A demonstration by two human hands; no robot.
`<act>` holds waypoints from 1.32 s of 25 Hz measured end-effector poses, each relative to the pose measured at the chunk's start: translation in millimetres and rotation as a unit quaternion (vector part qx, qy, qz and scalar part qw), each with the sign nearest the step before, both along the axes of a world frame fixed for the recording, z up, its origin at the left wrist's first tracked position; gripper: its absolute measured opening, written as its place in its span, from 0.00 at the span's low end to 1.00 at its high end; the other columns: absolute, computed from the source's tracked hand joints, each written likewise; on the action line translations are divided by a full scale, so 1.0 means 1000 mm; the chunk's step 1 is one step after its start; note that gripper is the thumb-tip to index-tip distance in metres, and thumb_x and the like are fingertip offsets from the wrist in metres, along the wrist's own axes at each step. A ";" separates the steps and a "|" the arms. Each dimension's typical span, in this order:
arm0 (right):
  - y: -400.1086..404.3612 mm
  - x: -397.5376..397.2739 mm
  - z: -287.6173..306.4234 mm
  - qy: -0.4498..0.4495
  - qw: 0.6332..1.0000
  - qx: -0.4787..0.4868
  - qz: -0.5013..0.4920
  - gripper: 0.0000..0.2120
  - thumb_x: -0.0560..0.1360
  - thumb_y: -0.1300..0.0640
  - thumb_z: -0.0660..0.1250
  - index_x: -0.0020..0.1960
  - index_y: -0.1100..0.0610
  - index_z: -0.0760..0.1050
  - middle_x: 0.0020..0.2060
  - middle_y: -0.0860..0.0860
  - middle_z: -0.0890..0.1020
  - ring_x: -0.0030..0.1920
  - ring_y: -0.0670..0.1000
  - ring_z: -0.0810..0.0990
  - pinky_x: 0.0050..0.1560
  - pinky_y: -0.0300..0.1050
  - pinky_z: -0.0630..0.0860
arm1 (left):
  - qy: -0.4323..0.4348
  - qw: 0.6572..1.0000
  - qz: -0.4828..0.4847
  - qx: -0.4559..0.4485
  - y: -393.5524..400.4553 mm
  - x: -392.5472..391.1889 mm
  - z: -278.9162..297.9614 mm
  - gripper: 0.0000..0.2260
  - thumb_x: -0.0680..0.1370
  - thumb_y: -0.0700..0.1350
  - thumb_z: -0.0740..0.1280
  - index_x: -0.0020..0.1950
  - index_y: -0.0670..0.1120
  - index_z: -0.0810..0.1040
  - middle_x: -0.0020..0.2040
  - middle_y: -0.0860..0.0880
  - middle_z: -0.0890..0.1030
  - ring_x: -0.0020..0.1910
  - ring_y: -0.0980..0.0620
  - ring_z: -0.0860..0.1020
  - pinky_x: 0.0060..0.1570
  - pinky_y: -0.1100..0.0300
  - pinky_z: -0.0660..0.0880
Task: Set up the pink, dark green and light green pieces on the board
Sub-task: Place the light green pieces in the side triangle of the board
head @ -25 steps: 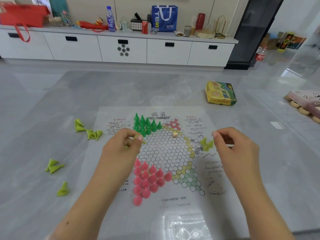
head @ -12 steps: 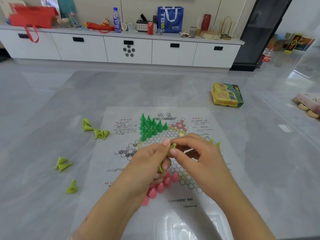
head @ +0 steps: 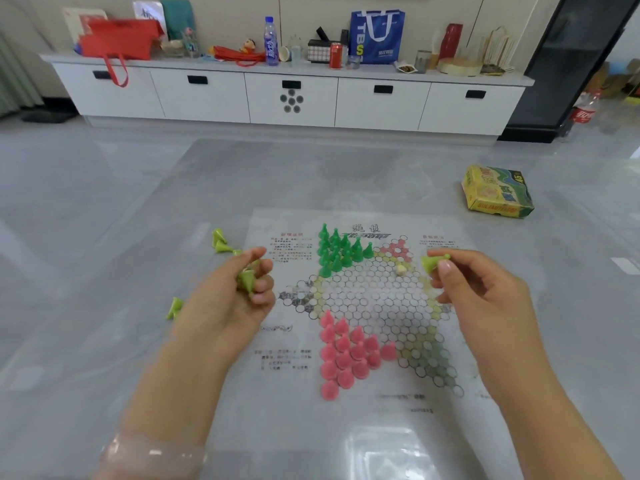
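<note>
Cones of light green plastic look small, hollow, light and a little slippery. Right hand [head: 485,299] pinches one cone [head: 431,263] at its narrow top, over the right corner of the board [head: 367,299]. Left hand [head: 225,299], left of the board, grips several more [head: 247,280].

Blue tote bag [head: 377,36]: "TBS". Yellow box [head: 497,195]: "45". Board text unreadable.

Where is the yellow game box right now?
In the head view, the yellow game box lies on the grey floor, far right, beyond the board sheet's upper right corner.
</note>
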State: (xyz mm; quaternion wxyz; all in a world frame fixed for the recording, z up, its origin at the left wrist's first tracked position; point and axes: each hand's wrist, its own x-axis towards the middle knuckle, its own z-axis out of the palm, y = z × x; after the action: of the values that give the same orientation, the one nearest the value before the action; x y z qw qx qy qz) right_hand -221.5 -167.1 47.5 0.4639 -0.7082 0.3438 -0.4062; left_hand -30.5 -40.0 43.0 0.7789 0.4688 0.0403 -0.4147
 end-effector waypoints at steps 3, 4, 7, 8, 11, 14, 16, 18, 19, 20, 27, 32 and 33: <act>-0.001 -0.001 0.000 0.012 0.999 0.017 -0.025 0.12 0.76 0.60 0.62 0.41 0.45 0.77 0.35 0.44 0.81 0.33 0.37 0.77 0.32 0.25 0.72 | -0.010 0.997 0.064 0.035 0.020 0.027 -0.001 0.07 0.76 0.39 0.58 0.39 0.42 0.72 0.27 0.48 0.73 0.17 0.56 0.68 0.18 0.72 0.62; -0.003 0.000 0.000 0.017 0.999 0.018 -0.030 0.12 0.76 0.60 0.62 0.41 0.45 0.77 0.36 0.45 0.81 0.34 0.39 0.77 0.33 0.26 0.72 | -0.079 0.988 0.093 0.090 0.027 0.034 -0.003 0.07 0.76 0.39 0.58 0.40 0.43 0.73 0.29 0.48 0.72 0.18 0.56 0.68 0.18 0.72 0.61; -0.013 -0.002 -0.005 0.048 0.997 0.007 -0.052 0.12 0.76 0.60 0.62 0.41 0.45 0.77 0.38 0.46 0.81 0.38 0.47 0.78 0.37 0.34 0.74 | -0.408 0.827 0.100 0.375 0.049 0.051 -0.012 0.03 0.76 0.43 0.62 0.46 0.46 0.75 0.31 0.48 0.71 0.29 0.50 0.70 0.26 0.64 0.64; -0.019 -0.004 -0.008 0.061 0.996 0.000 -0.066 0.11 0.76 0.60 0.62 0.42 0.46 0.77 0.40 0.46 0.81 0.41 0.48 0.78 0.41 0.39 0.76 | -0.485 0.754 0.065 0.438 0.054 0.054 -0.016 0.02 0.76 0.44 0.63 0.46 0.47 0.75 0.31 0.47 0.72 0.33 0.47 0.71 0.31 0.59 0.64; -0.041 -0.012 -0.017 0.085 0.989 0.002 -0.125 0.08 0.75 0.60 0.63 0.44 0.50 0.78 0.41 0.45 0.82 0.45 0.50 0.80 0.52 0.52 0.77 | -0.526 0.674 -0.061 0.515 0.063 0.064 -0.030 0.10 0.73 0.52 0.67 0.49 0.49 0.72 0.38 0.43 0.75 0.45 0.41 0.74 0.41 0.54 0.67; -0.060 -0.018 -0.023 0.086 0.980 0.002 -0.181 0.06 0.74 0.61 0.65 0.44 0.52 0.78 0.38 0.47 0.81 0.43 0.50 0.80 0.50 0.48 0.78 | -0.525 0.650 -0.127 0.535 0.062 0.074 -0.044 0.13 0.70 0.53 0.70 0.43 0.48 0.70 0.38 0.43 0.75 0.43 0.41 0.74 0.41 0.54 0.68; -0.065 -0.016 -0.027 0.106 0.977 -0.007 -0.186 0.04 0.74 0.61 0.65 0.44 0.55 0.79 0.37 0.48 0.81 0.41 0.49 0.79 0.42 0.34 0.75 | -0.520 0.657 -0.119 0.533 0.062 0.080 -0.051 0.12 0.71 0.49 0.71 0.37 0.47 0.69 0.34 0.43 0.76 0.39 0.41 0.75 0.39 0.53 0.71; -0.068 -0.013 -0.034 0.153 0.972 -0.030 -0.178 0.04 0.74 0.60 0.66 0.45 0.56 0.79 0.40 0.51 0.81 0.41 0.49 0.77 0.39 0.33 0.69 | -0.506 0.670 -0.098 0.534 0.061 0.084 -0.055 0.12 0.72 0.46 0.70 0.34 0.46 0.69 0.32 0.41 0.77 0.36 0.39 0.76 0.40 0.51 0.74; -0.068 -0.011 -0.038 0.178 0.968 -0.047 -0.172 0.04 0.73 0.60 0.66 0.45 0.56 0.79 0.43 0.52 0.80 0.43 0.49 0.76 0.41 0.36 0.67 | -0.500 0.677 -0.090 0.533 0.060 0.085 -0.056 0.11 0.72 0.45 0.69 0.34 0.45 0.69 0.32 0.39 0.77 0.35 0.39 0.76 0.39 0.50 0.75; -0.069 -0.010 -0.042 0.198 0.964 -0.063 -0.166 0.04 0.73 0.60 0.66 0.45 0.56 0.79 0.46 0.52 0.79 0.46 0.49 0.75 0.45 0.37 0.66 | -0.498 0.683 -0.086 0.528 0.059 0.085 -0.057 0.11 0.73 0.45 0.68 0.33 0.45 0.69 0.31 0.39 0.77 0.35 0.39 0.76 0.39 0.50 0.75; -0.075 -0.004 -0.063 0.273 0.942 -0.118 -0.154 0.06 0.73 0.60 0.66 0.48 0.56 0.80 0.52 0.55 0.78 0.56 0.55 0.74 0.47 0.40 0.64 | -0.532 0.668 -0.093 0.512 0.057 0.081 -0.058 0.12 0.75 0.44 0.65 0.33 0.47 0.69 0.29 0.39 0.76 0.33 0.39 0.75 0.37 0.52 0.72; -0.074 -0.004 -0.064 0.288 0.936 -0.126 -0.161 0.06 0.74 0.60 0.65 0.49 0.57 0.80 0.51 0.55 0.78 0.54 0.56 0.74 0.45 0.42 0.65 | -0.542 0.656 -0.112 0.513 0.058 0.078 -0.054 0.12 0.75 0.46 0.64 0.33 0.45 0.71 0.31 0.40 0.76 0.36 0.39 0.75 0.35 0.54 0.69; -0.073 -0.004 -0.063 0.291 0.934 -0.129 -0.160 0.06 0.74 0.60 0.65 0.49 0.58 0.80 0.51 0.55 0.78 0.54 0.56 0.74 0.44 0.42 0.66 | -0.544 0.654 -0.112 0.513 0.058 0.077 -0.054 0.12 0.75 0.46 0.64 0.33 0.44 0.70 0.32 0.40 0.76 0.36 0.40 0.74 0.35 0.54 0.68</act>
State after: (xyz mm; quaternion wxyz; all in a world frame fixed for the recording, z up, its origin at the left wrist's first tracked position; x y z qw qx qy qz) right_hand -225.6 -240.5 -15.8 0.1770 -0.7845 0.5174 -0.2924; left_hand 46.9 18.1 -10.6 0.2448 0.9363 -0.2376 -0.0830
